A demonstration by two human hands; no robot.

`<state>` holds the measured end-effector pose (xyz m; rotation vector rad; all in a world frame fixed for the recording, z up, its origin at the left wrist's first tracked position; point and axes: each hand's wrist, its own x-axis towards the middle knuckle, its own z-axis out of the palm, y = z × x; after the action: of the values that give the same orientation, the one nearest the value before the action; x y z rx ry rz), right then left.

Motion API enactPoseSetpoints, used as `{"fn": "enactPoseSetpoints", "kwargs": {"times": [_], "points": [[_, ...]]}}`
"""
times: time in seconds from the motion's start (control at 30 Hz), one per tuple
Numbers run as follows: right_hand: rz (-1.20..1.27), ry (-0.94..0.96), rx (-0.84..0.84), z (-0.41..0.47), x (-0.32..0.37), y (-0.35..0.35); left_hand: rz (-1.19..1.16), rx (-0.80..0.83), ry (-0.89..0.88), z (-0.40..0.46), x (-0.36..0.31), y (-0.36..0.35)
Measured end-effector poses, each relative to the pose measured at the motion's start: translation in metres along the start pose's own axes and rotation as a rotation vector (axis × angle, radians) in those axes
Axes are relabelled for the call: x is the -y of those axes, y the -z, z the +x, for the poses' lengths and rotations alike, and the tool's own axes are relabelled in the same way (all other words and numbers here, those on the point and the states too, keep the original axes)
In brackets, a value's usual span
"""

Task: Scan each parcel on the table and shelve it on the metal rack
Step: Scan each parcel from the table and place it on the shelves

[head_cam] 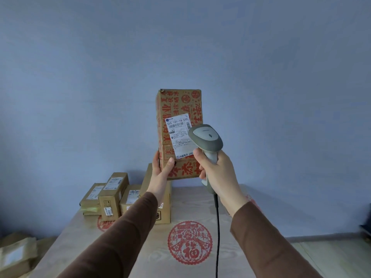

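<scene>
My left hand (160,173) grips the lower left edge of a tall brown parcel (178,109) printed with red characters and holds it upright above the table (200,207). A white shipping label (177,133) faces me. My right hand (215,169) grips the handle of a grey barcode scanner (206,137), whose head sits just in front of the label's lower right part. The scanner's black cable (217,237) hangs down over the table. The metal rack is out of view.
Several smaller brown parcels (113,195) stand in a cluster at the table's far left, with a larger box (162,205) behind my left forearm. More parcels (16,255) lie low at the left edge. A plain blue wall fills the background.
</scene>
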<state>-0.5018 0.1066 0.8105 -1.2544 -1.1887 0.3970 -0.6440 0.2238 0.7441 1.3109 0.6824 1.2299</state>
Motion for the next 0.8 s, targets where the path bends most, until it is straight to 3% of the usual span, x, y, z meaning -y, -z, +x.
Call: {"fn": "enactPoseSetpoints", "kwargs": {"times": [0.8], "points": [[-0.016,0.032,-0.003,-0.005,0.028,-0.023,0.049,-0.039,-0.079,-0.005,-0.002,-0.005]]}}
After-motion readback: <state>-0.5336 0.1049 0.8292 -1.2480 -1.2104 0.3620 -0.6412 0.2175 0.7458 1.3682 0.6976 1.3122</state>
